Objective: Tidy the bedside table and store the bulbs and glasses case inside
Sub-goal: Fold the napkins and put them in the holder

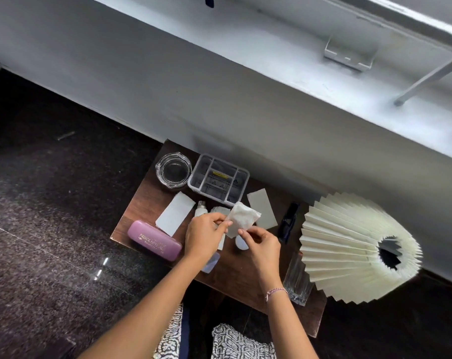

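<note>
Head view: both hands' fingers pinch crumpled tissue (241, 218); bulb (241, 243) half hidden beneath.

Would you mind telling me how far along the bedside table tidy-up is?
Early on. Nothing looks stored yet: the glasses case and a bulb lie on the table, with cards loose beside the organiser. In hand: both hands, left and right, hold a crumpled tissue. Left: storing everything.

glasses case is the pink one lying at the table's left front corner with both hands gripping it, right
Not quite. The glasses case does lie at the table's left front corner, but untouched; the left hand and right hand pinch a tissue, per the head view.
</note>
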Motion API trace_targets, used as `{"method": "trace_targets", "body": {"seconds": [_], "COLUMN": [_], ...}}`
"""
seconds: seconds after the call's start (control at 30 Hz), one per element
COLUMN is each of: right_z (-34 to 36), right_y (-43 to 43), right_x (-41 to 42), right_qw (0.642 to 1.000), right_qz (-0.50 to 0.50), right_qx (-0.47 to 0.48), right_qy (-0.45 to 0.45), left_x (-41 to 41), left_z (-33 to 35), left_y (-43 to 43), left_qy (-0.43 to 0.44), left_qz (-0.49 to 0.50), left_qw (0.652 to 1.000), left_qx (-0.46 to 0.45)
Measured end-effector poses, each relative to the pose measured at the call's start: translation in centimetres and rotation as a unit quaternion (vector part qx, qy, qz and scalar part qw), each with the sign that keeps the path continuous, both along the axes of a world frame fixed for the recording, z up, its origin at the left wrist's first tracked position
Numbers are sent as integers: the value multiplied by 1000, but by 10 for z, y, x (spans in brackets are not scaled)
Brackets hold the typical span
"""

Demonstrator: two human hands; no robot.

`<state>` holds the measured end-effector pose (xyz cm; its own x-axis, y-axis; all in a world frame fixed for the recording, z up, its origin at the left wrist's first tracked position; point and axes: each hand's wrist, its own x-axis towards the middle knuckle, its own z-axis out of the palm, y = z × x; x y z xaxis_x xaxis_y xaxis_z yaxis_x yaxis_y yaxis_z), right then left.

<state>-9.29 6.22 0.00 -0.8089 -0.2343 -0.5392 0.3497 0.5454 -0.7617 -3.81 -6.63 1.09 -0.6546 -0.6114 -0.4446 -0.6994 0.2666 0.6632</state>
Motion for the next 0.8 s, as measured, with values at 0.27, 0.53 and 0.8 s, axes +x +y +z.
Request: {"method": "trace_targets", "body": {"seconds": [0.27, 0.53, 0.8], "right_z": [5, 15, 20], "right_y": [-29, -64, -97], "right_x": [-28, -49, -74], "right_qw": [999, 995, 990], "right_qz": [0, 1, -25], "right_qx": [-16, -4, 6], "right_qy": [30, 95, 138], "left_x": [-16, -39, -66], "left_z": [7, 10, 8], "left_y": [-26, -61, -89], "left_qy": [50, 85, 76], "left_qz": [20, 1, -32], "left_qw": [997, 992, 991], "left_qx": [-50, -88, -108]}}
